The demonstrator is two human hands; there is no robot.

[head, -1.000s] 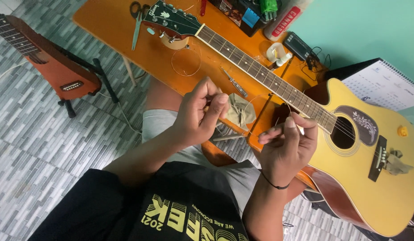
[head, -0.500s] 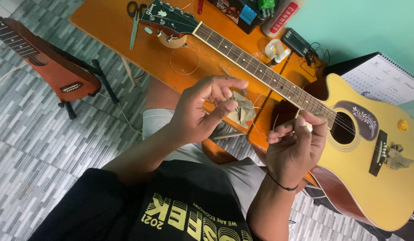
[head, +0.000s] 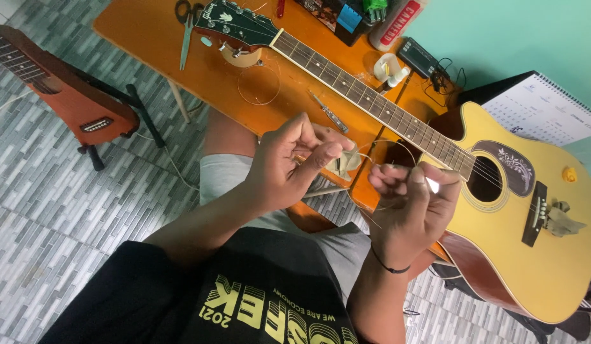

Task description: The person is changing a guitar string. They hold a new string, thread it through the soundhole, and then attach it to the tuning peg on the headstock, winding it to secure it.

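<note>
2 hands, left hand (head: 289, 162) and right hand (head: 413, 204), pinch a thin guitar string (head: 372, 145) mid-frame; uncoiling looks underway, needing steady tension next.

- The thin guitar string (head: 365, 148) between the hands is too fine to follow; where its ends lie cannot be told.
- The right hand (head: 413, 207) covers part of the yellow acoustic guitar (head: 531, 255)'s upper side.
- The left hand (head: 289, 162) hides part of a crumpled cloth (head: 344, 164).
- The red guitar (head: 66, 102) is cut off by the left edge.
- Boxes (head: 346, 16) on the worktop (head: 149, 38) run off the top edge.
- The calendar (head: 550, 108) is cut off at the right.
</note>
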